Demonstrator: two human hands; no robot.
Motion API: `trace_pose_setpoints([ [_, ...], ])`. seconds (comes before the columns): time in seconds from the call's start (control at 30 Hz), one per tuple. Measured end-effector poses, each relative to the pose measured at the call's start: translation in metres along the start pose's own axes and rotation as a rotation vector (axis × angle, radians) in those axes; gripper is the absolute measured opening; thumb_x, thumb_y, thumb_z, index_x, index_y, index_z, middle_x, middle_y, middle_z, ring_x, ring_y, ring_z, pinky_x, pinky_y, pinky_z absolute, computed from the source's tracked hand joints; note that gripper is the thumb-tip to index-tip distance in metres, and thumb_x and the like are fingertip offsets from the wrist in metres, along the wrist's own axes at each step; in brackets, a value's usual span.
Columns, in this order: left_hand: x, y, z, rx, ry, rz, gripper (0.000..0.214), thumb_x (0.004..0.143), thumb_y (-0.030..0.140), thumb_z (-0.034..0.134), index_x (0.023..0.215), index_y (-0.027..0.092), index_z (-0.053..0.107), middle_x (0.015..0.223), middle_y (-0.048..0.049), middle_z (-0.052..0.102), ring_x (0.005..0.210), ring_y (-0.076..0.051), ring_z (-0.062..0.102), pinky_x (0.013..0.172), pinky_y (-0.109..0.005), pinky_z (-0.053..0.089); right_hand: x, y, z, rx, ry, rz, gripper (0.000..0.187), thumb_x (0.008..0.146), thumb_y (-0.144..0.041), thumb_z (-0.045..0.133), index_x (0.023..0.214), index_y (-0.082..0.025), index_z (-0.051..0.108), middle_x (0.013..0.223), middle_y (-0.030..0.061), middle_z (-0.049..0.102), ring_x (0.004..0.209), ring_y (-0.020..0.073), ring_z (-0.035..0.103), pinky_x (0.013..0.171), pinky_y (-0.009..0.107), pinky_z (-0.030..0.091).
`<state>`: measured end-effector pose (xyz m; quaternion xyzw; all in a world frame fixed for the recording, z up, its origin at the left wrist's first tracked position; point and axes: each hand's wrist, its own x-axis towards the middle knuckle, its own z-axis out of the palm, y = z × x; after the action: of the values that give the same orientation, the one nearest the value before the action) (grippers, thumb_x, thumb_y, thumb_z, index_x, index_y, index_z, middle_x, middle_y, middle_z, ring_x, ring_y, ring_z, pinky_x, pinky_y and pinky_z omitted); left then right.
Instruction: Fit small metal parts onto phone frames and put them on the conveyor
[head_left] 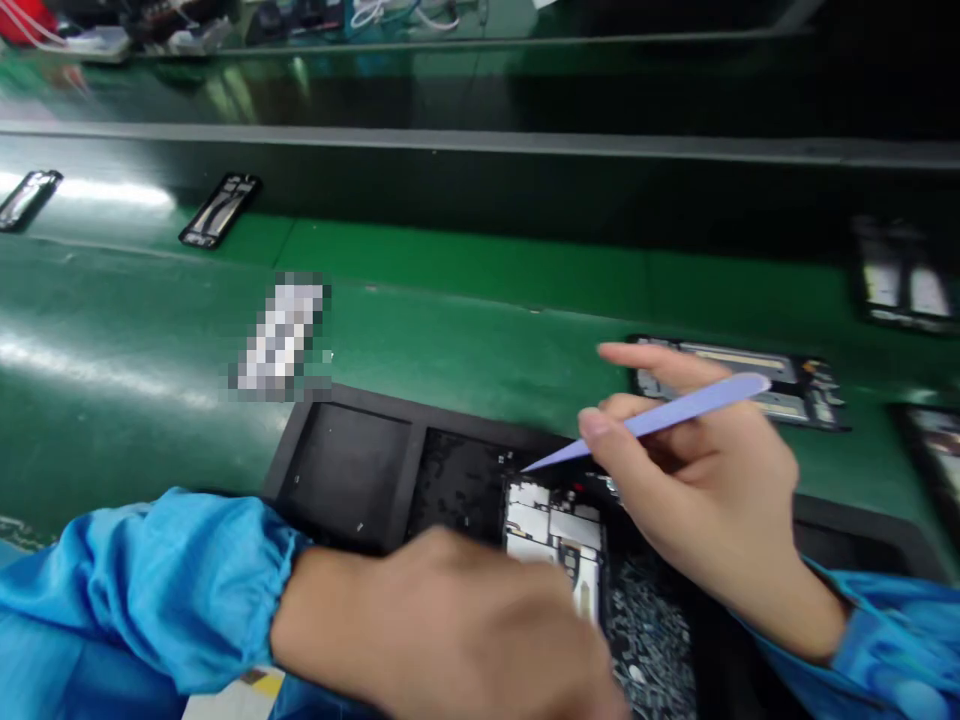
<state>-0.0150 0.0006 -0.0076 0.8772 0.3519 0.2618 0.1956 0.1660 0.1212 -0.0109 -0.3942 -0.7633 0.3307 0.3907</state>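
My right hand (712,480) holds purple tweezers (675,412) between thumb and fingers, the index finger stretched forward. The tweezers' tip points down and left, close to the top edge of an opened phone (551,525) with silver plates and a battery area showing. The phone lies in a black tray (352,400) with compartments. My left hand (465,630) is over the phone's lower left, smeared by motion, its fingers hidden from view. Just right of the phone, a compartment holds a heap of small dark parts (652,620), probably screws or tiny pieces.
Opened phone bodies lie on the green surface: one behind my right hand (795,390), others at far right (904,275) and at upper left (221,210). A pixelated pale item (281,335) lies left of centre. A grey rail (450,140) crosses behind; cables (405,12) lie beyond.
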Motion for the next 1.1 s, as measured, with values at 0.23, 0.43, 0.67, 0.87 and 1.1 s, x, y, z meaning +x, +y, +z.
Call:
trace_pose_setpoints([
  [0.23, 0.048, -0.052, -0.032, -0.202, -0.113, -0.625, 0.013, 0.096, 0.013, 0.044, 0.091, 0.018, 0.055, 0.062, 0.0057, 0.057, 0.050, -0.010, 0.056, 0.051, -0.021, 0.040, -0.012, -0.003, 0.003, -0.061, 0.102, 0.004, 0.030, 0.092, -0.013, 0.060, 0.116, -0.026, 0.051, 0.050, -0.0130, 0.037, 0.034, 0.0112, 0.037, 0.037, 0.029, 0.028],
  [0.43, 0.051, -0.052, -0.030, -0.471, -0.244, -0.788, 0.020, 0.095, 0.014, 0.043, 0.096, 0.015, 0.063, 0.051, 0.0082, 0.058, 0.037, -0.008, 0.057, 0.043, -0.015, 0.042, -0.008, -0.007, 0.005, -0.173, 0.142, -0.046, 0.023, 0.090, -0.013, 0.057, 0.106, -0.027, 0.047, 0.048, -0.0142, 0.036, 0.031, 0.0113, 0.034, 0.038, 0.030, 0.030],
  [0.67, 0.057, -0.051, -0.024, -0.676, -0.247, -0.929, 0.014, 0.088, 0.018, 0.049, 0.094, 0.017, 0.061, 0.057, 0.0060, 0.062, 0.041, -0.011, 0.060, 0.031, -0.015, 0.040, -0.009, -0.005, 0.003, -0.178, 0.138, -0.093, 0.018, 0.090, -0.012, 0.054, 0.096, -0.027, 0.047, 0.049, -0.0115, 0.043, 0.034, 0.0115, 0.044, 0.037, 0.030, 0.033],
  [0.87, 0.057, -0.054, -0.019, -0.742, -0.201, -0.936, 0.011, 0.081, 0.014, 0.052, 0.087, 0.018, 0.059, 0.065, 0.0054, 0.063, 0.050, -0.013, 0.068, 0.032, -0.014, 0.043, -0.016, -0.001, 0.008, -0.193, 0.178, -0.172, 0.018, 0.090, -0.012, 0.057, 0.092, -0.026, 0.046, 0.051, -0.0101, 0.048, 0.039, 0.0109, 0.052, 0.040, 0.028, 0.033],
  [1.1, 0.060, -0.057, -0.020, -0.783, -0.216, -0.973, 0.010, 0.078, 0.012, 0.052, 0.083, 0.017, 0.059, 0.053, 0.0072, 0.063, 0.034, -0.006, 0.050, 0.032, -0.013, 0.037, -0.003, -0.004, -0.008, -0.055, 0.265, -0.042, 0.023, 0.090, -0.018, 0.064, 0.083, -0.027, 0.044, 0.049, -0.0097, 0.046, 0.034, 0.0090, 0.040, 0.036, 0.027, 0.029],
])
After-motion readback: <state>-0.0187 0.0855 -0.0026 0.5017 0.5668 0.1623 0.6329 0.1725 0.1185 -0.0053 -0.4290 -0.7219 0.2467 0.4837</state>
